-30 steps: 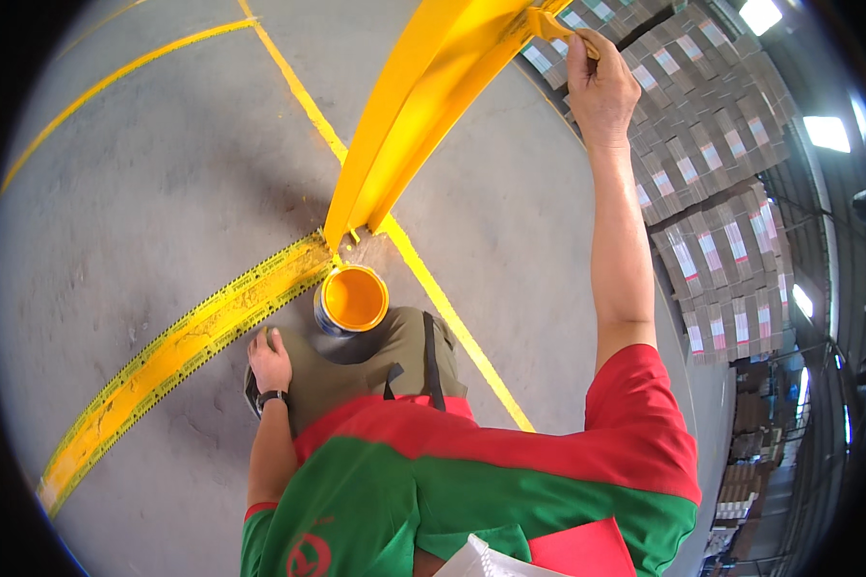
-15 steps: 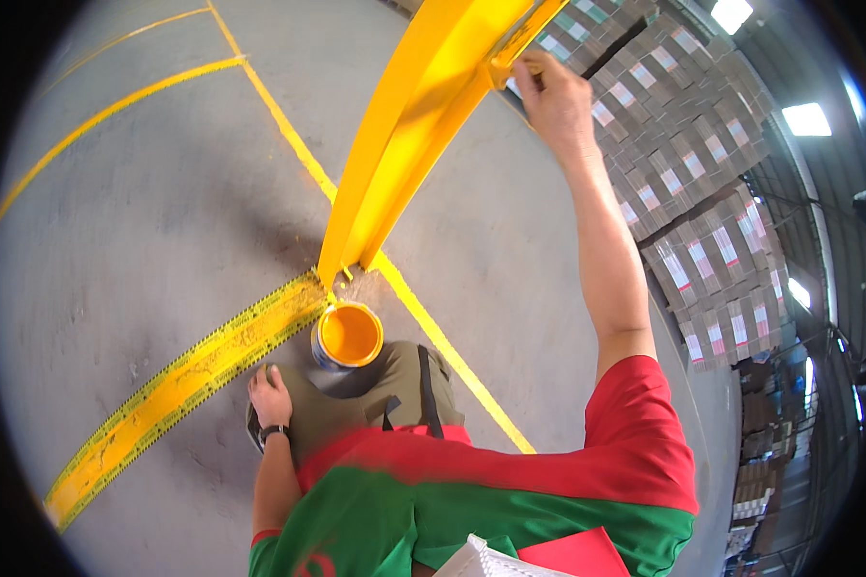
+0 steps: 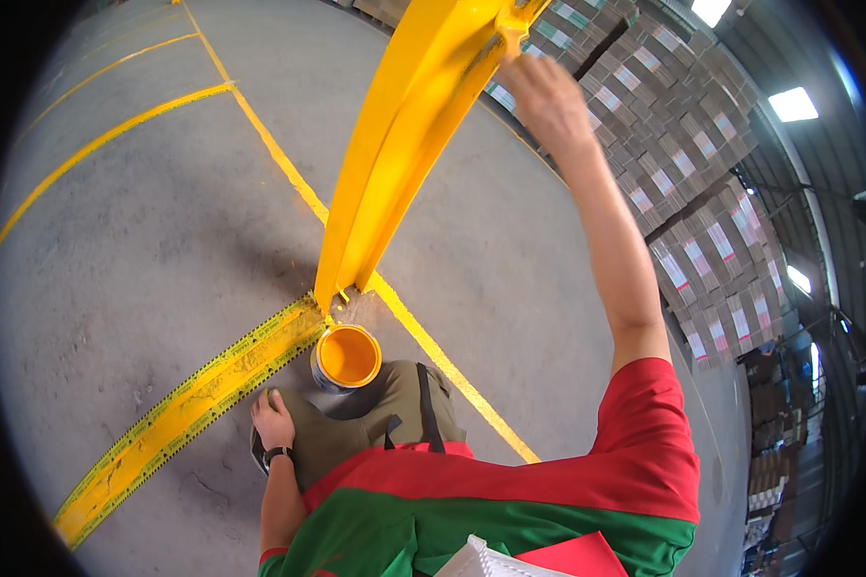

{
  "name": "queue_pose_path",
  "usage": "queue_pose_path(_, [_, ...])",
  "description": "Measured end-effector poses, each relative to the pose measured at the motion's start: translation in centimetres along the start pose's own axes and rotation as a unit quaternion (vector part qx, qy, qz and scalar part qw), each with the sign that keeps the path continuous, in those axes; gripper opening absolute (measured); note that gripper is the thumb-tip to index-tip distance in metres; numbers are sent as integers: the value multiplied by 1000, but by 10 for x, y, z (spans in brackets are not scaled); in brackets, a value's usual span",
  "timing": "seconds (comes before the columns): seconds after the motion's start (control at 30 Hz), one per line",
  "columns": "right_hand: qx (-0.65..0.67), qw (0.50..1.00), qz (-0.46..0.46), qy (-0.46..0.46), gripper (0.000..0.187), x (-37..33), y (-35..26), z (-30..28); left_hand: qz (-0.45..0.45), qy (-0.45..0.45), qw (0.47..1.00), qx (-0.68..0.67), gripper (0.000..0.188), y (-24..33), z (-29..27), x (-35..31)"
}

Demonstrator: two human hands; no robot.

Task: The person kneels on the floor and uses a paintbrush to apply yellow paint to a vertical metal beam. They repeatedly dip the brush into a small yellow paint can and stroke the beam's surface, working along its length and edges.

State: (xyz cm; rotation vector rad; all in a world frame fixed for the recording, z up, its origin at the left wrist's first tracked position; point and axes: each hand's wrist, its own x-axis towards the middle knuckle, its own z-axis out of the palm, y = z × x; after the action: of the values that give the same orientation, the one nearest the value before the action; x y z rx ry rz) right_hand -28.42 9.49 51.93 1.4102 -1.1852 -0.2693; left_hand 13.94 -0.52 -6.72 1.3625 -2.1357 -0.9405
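With my raised right hand [image 3: 548, 104] I grip a paintbrush [image 3: 512, 38], its head coated yellow, at the inner channel of a tall yellow steel post [image 3: 380, 163]. The fingers are closed around the handle, most of which they hide, and the hand is slightly blurred. My left hand [image 3: 273, 419] rests on my left knee, holding nothing, its fingers lying over the trouser leg. An open can of yellow paint [image 3: 348, 358] stands on the floor by the foot of the post, close in front of my knees.
Yellow floor lines [image 3: 462, 380] meet at the post's base. A wide yellow strip [image 3: 197, 404] with black-and-yellow tape edges runs to the lower left. Tall stacks of brown cartons [image 3: 683, 173] stand at the right.
My right hand has shifted left and slightly down, taking the paintbrush along the post's channel. The view has tilted a little; my left hand stays on the knee.
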Motion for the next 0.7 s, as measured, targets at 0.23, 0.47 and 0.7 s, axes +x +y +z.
queue_pose_path(0.23, [124, 980, 132, 76, 24, -11, -43, -4, 10, 10, 1000, 7, 41, 1, 1, 1])
queue_pose_path(0.47, [2, 977, 191, 89, 11, 22, -19, 8, 7, -2, 1000, 0, 41, -1, 0, 1])
queue_pose_path(0.7, [37, 980, 186, 52, 9, -3, -85, 12, 13, 11, 1000, 5, 43, -1, 1, 1])
